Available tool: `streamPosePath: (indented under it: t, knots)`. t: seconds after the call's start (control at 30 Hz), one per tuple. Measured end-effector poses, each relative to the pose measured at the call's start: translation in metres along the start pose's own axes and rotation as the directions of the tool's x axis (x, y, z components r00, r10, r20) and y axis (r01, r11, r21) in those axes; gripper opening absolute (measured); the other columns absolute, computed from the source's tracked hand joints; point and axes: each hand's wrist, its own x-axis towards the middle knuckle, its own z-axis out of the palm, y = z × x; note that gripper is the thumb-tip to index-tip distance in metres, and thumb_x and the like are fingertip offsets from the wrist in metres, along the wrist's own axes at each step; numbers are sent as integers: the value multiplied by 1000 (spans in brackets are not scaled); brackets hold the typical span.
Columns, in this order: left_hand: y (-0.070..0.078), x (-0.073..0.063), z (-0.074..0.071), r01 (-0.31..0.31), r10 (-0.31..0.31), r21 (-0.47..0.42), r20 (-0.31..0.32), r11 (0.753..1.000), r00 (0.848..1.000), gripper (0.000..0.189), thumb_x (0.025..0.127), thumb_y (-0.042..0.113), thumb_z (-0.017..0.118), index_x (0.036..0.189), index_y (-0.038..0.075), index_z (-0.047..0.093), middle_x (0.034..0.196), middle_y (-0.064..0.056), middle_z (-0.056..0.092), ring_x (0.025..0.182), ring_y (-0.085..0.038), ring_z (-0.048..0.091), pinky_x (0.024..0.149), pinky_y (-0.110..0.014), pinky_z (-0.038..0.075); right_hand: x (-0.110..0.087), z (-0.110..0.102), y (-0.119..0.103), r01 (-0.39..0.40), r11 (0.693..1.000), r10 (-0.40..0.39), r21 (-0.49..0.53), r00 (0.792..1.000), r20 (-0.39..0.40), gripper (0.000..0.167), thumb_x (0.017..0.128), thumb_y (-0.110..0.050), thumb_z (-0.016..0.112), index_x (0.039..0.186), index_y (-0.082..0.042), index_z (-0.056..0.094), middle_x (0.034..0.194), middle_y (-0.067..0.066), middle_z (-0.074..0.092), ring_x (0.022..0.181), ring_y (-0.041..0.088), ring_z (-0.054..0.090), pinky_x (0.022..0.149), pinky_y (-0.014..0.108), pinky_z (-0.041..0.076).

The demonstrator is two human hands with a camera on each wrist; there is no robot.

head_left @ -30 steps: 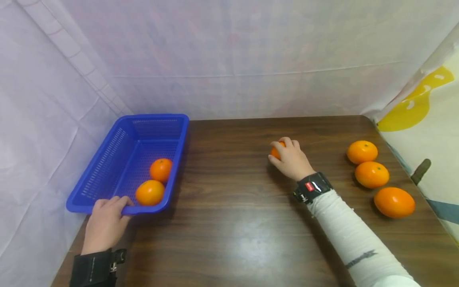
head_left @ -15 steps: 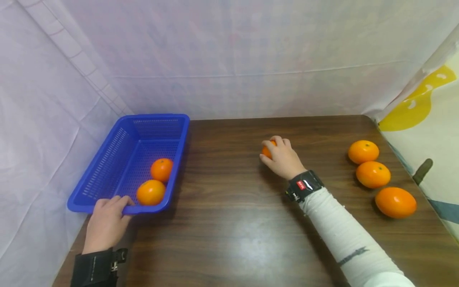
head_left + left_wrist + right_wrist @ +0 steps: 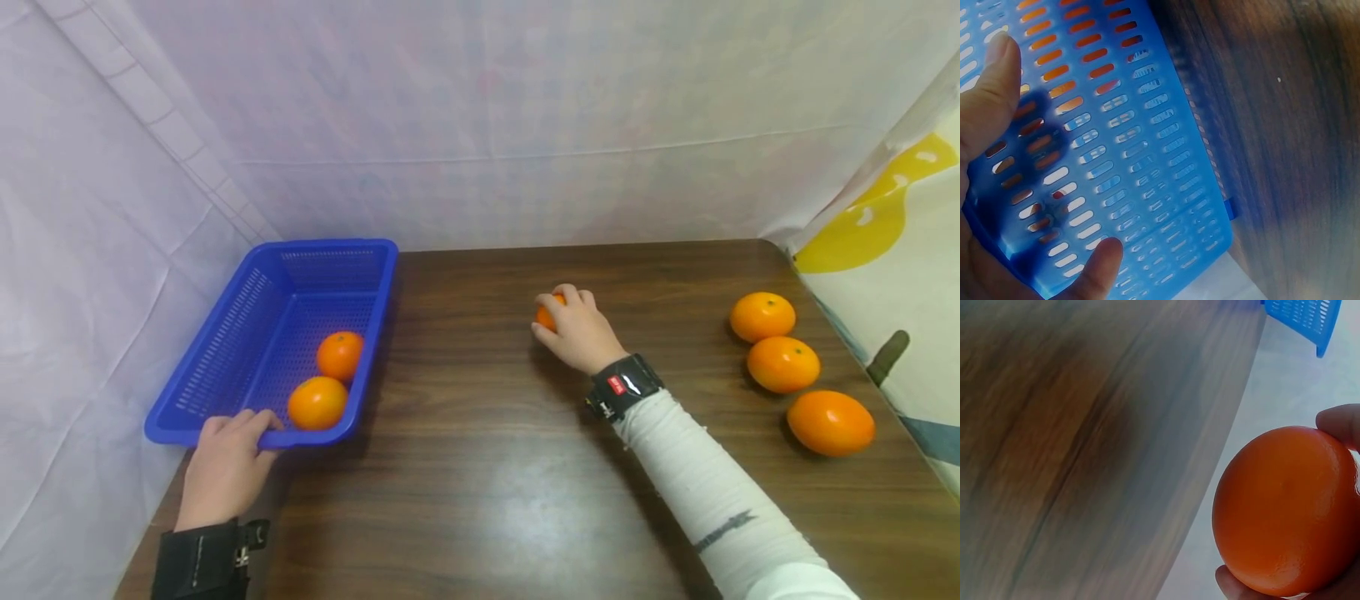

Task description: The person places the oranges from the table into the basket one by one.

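Observation:
My left hand (image 3: 225,475) grips the near rim of a blue plastic basket (image 3: 202,392). In the left wrist view, my fingers (image 3: 1102,269) lie against the slotted wall of the basket (image 3: 1166,162). Inside, along the right side, lie an orange (image 3: 341,356) and, nearer me, another orange (image 3: 317,403). Over the middle of the table, my right hand (image 3: 583,335) holds one more orange (image 3: 1285,512) between thumb and fingers. The hand covers most of that fruit in the head view; the right wrist view shows it fully, its skin smooth and glossy.
At the table's right side sit three oranges: a far orange (image 3: 762,317), a middle orange (image 3: 783,364) close against it, and a near orange (image 3: 831,422). The brown wooden table (image 3: 465,400) ends at a pale cloth (image 3: 487,167) behind and on the left.
My right hand has moved left with its orange, slowing over the last half second. My left hand has kept its grip on the basket, which stays in place.

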Motion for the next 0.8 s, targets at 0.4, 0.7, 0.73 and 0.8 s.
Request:
streamPosePath:
  t: [0.4, 0.7, 0.73, 0.8]
  knots:
    - [-1, 0, 0, -11, 11, -6, -13, 1000, 1000, 15, 82, 4, 78, 90, 12, 67, 86, -11, 67, 100, -45, 52, 87, -61, 41, 7, 0, -16, 1, 1000, -1, 25, 1000, 23, 49, 97, -39, 62, 138, -14, 57, 142, 19, 47, 125, 43, 45, 90, 58, 53]
    - [-2, 1, 1, -42, 42, -1, -33, 999, 999, 15, 81, 5, 77, 88, 12, 66, 84, -10, 66, 98, -44, 53, 87, -60, 40, 12, 5, -22, 11, 1000, -12, 26, 1000, 17, 49, 96, -39, 63, 138, -16, 57, 140, 17, 48, 124, 41, 46, 86, 55, 54]
    - [-3, 1, 1, -48, 48, -2, -40, 999, 998, 15, 81, 5, 77, 88, 12, 66, 84, -10, 66, 98, -44, 53, 87, -60, 40, 12, 6, -24, 17, 1000, -18, 25, 1000, 17, 49, 96, -38, 63, 138, -16, 57, 139, 17, 48, 124, 42, 46, 86, 56, 54]
    - [-3, 0, 1, -56, 56, -3, -48, 998, 997, 15, 81, 5, 77, 88, 12, 67, 84, -10, 66, 97, -44, 53, 87, -59, 40, 14, 7, -26, 28, 999, -28, 17, 999, 19, 49, 96, -38, 63, 139, -15, 57, 139, 17, 48, 123, 42, 46, 87, 56, 55]
